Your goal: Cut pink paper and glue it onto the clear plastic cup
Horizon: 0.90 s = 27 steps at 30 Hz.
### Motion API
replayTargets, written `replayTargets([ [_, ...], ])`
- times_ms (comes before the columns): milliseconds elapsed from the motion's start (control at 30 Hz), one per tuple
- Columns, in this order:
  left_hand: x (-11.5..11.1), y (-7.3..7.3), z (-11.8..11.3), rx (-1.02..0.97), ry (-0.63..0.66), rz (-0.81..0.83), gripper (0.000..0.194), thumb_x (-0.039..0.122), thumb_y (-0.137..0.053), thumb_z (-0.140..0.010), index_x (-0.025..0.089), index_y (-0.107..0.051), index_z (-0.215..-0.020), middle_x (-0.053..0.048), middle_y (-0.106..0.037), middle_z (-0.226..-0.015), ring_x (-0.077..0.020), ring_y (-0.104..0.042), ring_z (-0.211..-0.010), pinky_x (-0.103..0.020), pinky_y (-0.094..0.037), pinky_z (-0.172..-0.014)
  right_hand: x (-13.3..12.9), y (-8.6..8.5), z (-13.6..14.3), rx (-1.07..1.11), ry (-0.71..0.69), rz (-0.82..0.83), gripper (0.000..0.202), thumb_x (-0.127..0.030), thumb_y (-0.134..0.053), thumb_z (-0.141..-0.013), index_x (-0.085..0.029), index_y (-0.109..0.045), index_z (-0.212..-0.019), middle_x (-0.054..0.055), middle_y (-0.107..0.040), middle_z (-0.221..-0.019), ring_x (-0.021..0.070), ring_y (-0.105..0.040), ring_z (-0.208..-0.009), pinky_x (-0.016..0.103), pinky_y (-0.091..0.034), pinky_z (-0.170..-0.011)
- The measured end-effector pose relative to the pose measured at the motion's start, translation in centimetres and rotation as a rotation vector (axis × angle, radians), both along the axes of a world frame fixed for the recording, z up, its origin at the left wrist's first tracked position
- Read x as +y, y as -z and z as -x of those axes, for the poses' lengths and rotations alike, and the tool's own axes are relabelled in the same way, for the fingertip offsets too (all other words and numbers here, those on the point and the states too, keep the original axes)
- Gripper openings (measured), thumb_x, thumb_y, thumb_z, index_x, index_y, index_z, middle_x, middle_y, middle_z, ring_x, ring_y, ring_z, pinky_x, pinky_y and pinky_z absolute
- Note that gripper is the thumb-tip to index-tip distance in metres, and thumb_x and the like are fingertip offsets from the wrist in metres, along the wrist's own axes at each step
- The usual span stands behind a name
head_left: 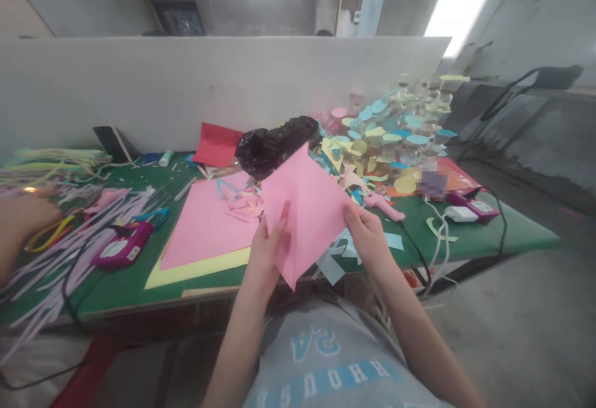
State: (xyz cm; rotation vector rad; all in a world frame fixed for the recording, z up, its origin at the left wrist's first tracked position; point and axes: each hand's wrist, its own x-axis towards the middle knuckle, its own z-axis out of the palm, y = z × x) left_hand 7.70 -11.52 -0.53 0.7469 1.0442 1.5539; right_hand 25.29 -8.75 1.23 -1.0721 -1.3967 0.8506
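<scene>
Both of my hands hold one sheet of pink paper in front of me, above the table's near edge. A crease runs down the sheet from its top corner, and it is partly folded. My left hand pinches the lower left side, thumb lying on the paper. At the right corner, my right hand grips the edge between thumb and fingers. Just left of the held sheet, larger pink sheets lie over a yellow sheet, with curled pink scraps on top.
A black plastic bag and red paper stand behind. To the right lie paper cutouts, a pink glue gun and a cabled purple power strip. Another person's hand is at far left near paper strips.
</scene>
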Motion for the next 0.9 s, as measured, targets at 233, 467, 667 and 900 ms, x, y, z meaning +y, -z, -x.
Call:
replayTargets([
  [233,0.4,0.0,2.6,0.155,-0.142,-0.049,0.049,0.033,-0.081,-0.066,0.016,-0.067,-0.11,-0.007,-0.073,-0.104,-0.0209,-0.068,-0.092,-0.031,-0.053,-0.082,0.6,-0.5,-3.8,-0.334,-0.124,0.167,0.047,-0.059,-0.057,-0.082,-0.019,-0.053,-0.058,-0.003,-0.045,-0.055,0.0114,-0.039,-0.053,0.025,-0.03,-0.051],
  [467,-0.6,-1.1,2.8,0.48,-0.044,-0.016,0.045,0.039,-0.074,-0.073,0.016,-0.067,-0.111,-0.009,-0.073,-0.111,-0.0261,-0.067,-0.102,-0.034,-0.054,-0.083,0.3,-0.8,-4.6,-0.153,-0.262,0.285,0.04,-0.056,-0.06,-0.085,-0.019,-0.072,-0.098,0.006,-0.072,-0.101,0.0236,-0.064,-0.095,0.032,-0.049,-0.081],
  [667,-1.0,-1.2,2.9,0.509,0.03,0.031,0.044,0.047,-0.071,-0.076,0.016,-0.068,-0.108,-0.009,-0.074,-0.109,-0.0272,-0.068,-0.1,-0.033,-0.055,-0.079,0.3,0.2,-3.6,-0.026,-0.322,0.368,0.04,-0.051,-0.071,-0.077,-0.019,-0.074,-0.1,0.004,-0.074,-0.095,0.0211,-0.066,-0.082,0.03,-0.051,-0.07],
  [900,-0.9,-0.6,5.6,0.532,0.163,0.045,0.044,0.044,-0.07,-0.08,0.017,-0.065,-0.115,-0.009,-0.075,-0.107,-0.0245,-0.07,-0.092,-0.033,-0.056,-0.076,0.8,0.3,-3.6,0.096,-0.169,0.406,0.04,-0.047,-0.078,-0.069,-0.017,-0.075,-0.094,0.005,-0.075,-0.087,0.0189,-0.066,-0.071,0.03,-0.05,-0.064],
])
